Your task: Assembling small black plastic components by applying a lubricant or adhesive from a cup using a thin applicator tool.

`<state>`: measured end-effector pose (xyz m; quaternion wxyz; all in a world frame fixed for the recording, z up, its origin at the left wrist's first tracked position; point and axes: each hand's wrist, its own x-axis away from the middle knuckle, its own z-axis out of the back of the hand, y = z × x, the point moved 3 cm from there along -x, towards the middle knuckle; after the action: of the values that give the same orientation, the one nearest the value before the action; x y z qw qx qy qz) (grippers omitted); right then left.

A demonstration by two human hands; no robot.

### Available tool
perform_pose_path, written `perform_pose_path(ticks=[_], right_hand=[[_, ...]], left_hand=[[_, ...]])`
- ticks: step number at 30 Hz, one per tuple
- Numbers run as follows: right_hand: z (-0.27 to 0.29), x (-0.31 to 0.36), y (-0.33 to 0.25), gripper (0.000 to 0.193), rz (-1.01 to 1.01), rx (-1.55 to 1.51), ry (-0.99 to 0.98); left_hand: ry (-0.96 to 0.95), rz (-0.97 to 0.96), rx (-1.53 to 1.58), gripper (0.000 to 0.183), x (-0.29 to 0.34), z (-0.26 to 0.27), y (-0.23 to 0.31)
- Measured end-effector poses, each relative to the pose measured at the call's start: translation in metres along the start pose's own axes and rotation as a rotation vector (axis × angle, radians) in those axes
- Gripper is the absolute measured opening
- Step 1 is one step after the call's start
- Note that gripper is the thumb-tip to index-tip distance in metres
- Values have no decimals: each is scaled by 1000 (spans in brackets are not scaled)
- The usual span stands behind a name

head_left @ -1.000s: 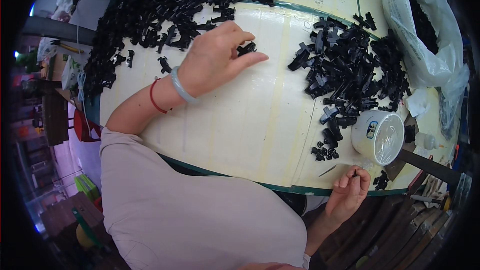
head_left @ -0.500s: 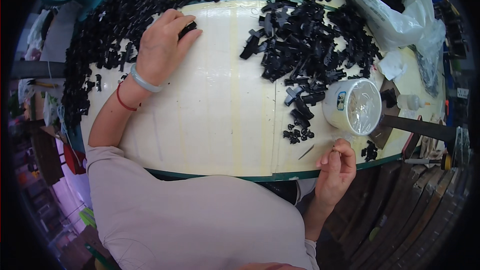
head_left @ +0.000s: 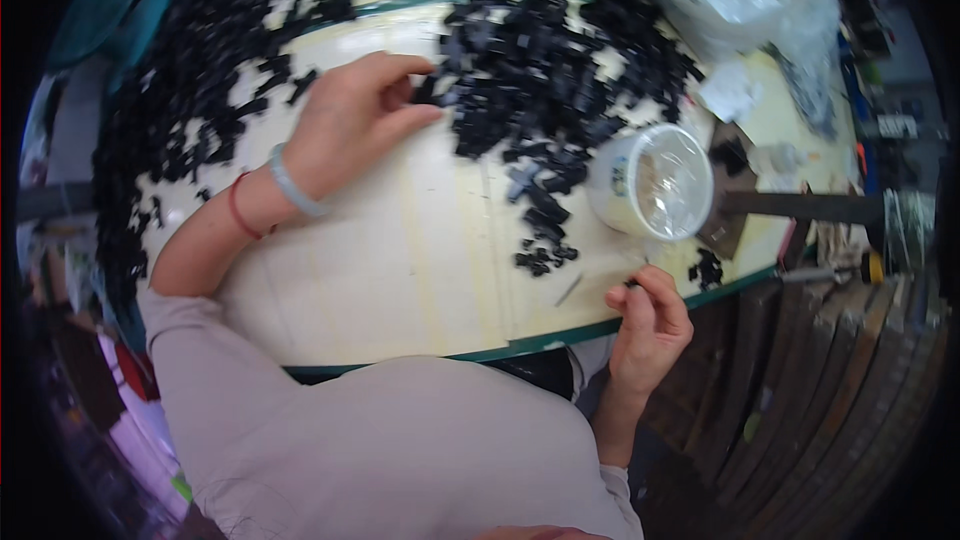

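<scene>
The left hand (head_left: 345, 127) has a fairly wide grip, thumb and fingers about a black part (head_left: 426, 90), just beside the nine o'clock edge of a dark heap (head_left: 535, 80); blur probably hides its exact shape. The right hand (head_left: 650, 338) narrowly pinches a small black bit (head_left: 632, 283), with a white tub (head_left: 617, 182) at its twelve o'clock.

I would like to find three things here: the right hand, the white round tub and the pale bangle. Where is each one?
Right hand (head_left: 650, 336): head view, middle of the hand.
White round tub (head_left: 609, 202): head view, outer side wall.
Pale bangle (head_left: 285, 181): head view, band's curve.
</scene>
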<state>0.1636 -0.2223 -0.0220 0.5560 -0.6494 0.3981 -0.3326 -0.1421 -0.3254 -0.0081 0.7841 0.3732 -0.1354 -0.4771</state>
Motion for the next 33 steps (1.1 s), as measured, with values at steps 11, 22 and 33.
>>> perform_pose_path(ticks=[11, 22, 33], right_hand=[[-17, -67, -74, 21, 691, 862, -93], [-27, -95, -72, 21, 704, 907, -325], [-45, -94, -74, 20, 871, 1259, -414]], left_hand=[[-62, 13, 333, 25, 9, 1, 17], [-554, 321, 847, 35, 28, -17, 34], [-782, 307, 993, 39, 29, -49, 45]])
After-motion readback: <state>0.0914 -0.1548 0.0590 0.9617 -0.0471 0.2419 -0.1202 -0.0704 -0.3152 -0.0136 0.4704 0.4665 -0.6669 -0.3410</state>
